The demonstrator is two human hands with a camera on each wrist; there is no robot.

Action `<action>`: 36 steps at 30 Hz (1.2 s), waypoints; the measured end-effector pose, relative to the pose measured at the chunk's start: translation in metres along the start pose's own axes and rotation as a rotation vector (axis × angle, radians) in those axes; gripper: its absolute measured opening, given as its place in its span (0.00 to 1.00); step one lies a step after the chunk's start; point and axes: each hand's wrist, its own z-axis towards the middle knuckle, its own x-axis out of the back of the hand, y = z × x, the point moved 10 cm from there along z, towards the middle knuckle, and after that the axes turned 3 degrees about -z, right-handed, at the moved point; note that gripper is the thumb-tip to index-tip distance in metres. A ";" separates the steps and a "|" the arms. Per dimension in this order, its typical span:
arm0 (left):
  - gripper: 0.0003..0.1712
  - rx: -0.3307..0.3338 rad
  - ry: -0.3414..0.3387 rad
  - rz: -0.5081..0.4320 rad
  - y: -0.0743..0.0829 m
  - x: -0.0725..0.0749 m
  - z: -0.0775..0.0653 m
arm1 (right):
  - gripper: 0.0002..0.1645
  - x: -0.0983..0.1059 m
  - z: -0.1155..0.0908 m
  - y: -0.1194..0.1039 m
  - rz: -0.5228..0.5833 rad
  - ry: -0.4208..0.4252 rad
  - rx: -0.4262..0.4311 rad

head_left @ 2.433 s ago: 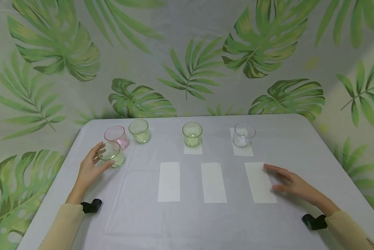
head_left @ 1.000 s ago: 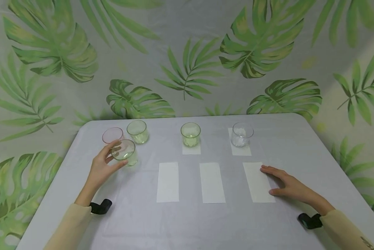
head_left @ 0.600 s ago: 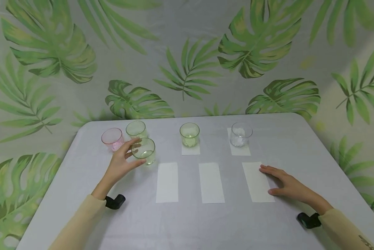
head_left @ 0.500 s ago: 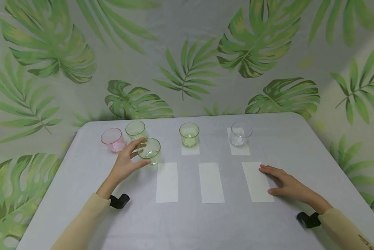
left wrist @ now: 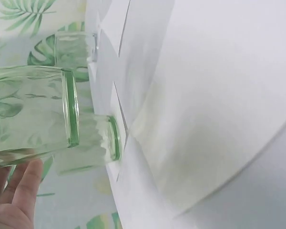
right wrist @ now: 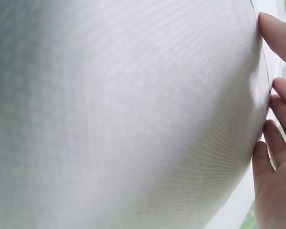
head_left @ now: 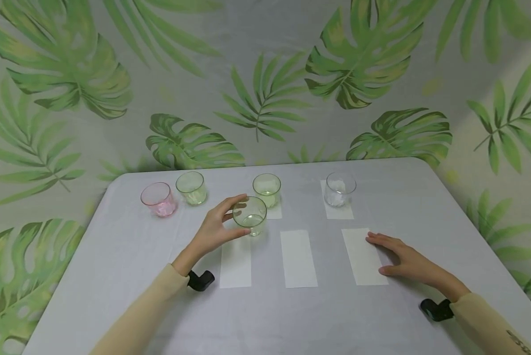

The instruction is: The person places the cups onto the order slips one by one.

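Observation:
My left hand [head_left: 212, 230] grips a green-tinted glass [head_left: 255, 223] by its sides, thumb in front and fingers behind. The glass is in the air over the far end of the front left paper [head_left: 235, 271]. In the left wrist view the held glass [left wrist: 28, 109] is apart from the cloth. Just behind it, a second green glass [head_left: 267, 187] stands on a back paper [head_left: 275, 212]. My right hand [head_left: 409, 260] rests at the right edge of the front right paper [head_left: 365, 259], fingers extended. In the right wrist view its fingertips [right wrist: 262, 152] touch the surface.
At the back left stand a pink glass [head_left: 160, 201] and another green glass [head_left: 192, 189]. A clear glass [head_left: 340, 190] stands on the back right paper [head_left: 340, 213]. The front middle paper [head_left: 299, 259] lies bare on the white-covered table [head_left: 265, 320]. A leaf-patterned cloth [head_left: 265, 74] hangs behind.
My left hand has carried the green glass rightward, from beside the pink glass to above the front left paper. The right hand stays by the front right paper.

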 end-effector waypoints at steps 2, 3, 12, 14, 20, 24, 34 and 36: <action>0.44 -0.011 -0.014 -0.003 0.002 -0.009 0.005 | 0.43 0.000 0.000 0.000 0.002 0.000 -0.001; 0.44 -0.017 -0.021 -0.002 0.003 -0.013 0.008 | 0.43 0.000 0.000 0.000 0.002 -0.003 0.001; 0.45 -0.076 -0.100 -0.041 0.012 -0.055 0.030 | 0.43 0.000 0.000 0.000 -0.002 0.001 0.004; 0.45 -0.095 -0.117 -0.054 0.015 -0.064 0.034 | 0.43 0.001 -0.001 0.000 -0.007 0.000 0.003; 0.45 -0.119 -0.156 -0.066 0.021 -0.090 0.045 | 0.43 0.000 -0.001 0.002 -0.002 0.000 -0.008; 0.44 -0.124 -0.181 -0.056 0.024 -0.108 0.050 | 0.42 -0.001 -0.001 0.002 0.010 -0.004 -0.013; 0.44 -0.125 -0.271 -0.050 0.030 -0.148 0.060 | 0.42 0.000 -0.001 -0.001 0.017 -0.002 0.010; 0.44 -0.137 -0.282 -0.050 0.032 -0.154 0.063 | 0.42 0.000 -0.001 -0.001 0.020 -0.002 0.013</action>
